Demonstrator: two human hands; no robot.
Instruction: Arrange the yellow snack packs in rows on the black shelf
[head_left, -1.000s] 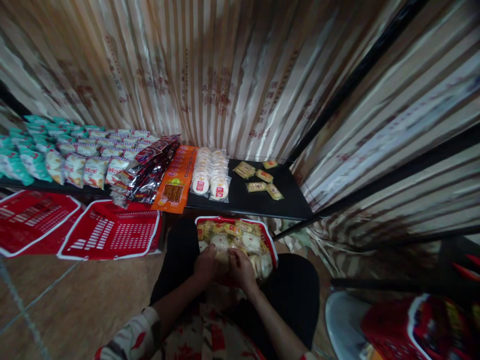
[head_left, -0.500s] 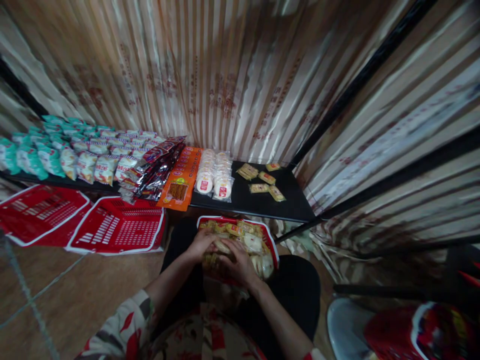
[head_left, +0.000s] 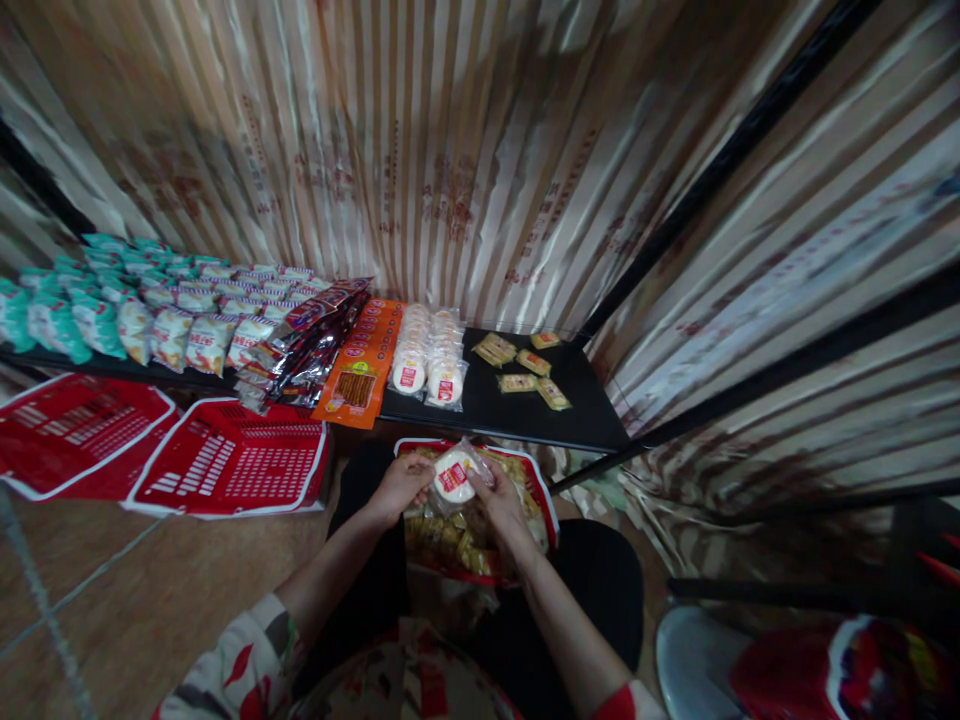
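With my left hand (head_left: pixel 405 487) and right hand (head_left: pixel 499 503) I pinch the edges of a round white packet (head_left: pixel 453 481), above the red basket (head_left: pixel 553 522); the packet's red label (head_left: pixel 455 475) is too small for reading. Beyond is a black shelf (head_left: pixel 495 418), then a striped curtain (head_left: pixel 450 120) with reddish characters (head_left: pixel 448 195).
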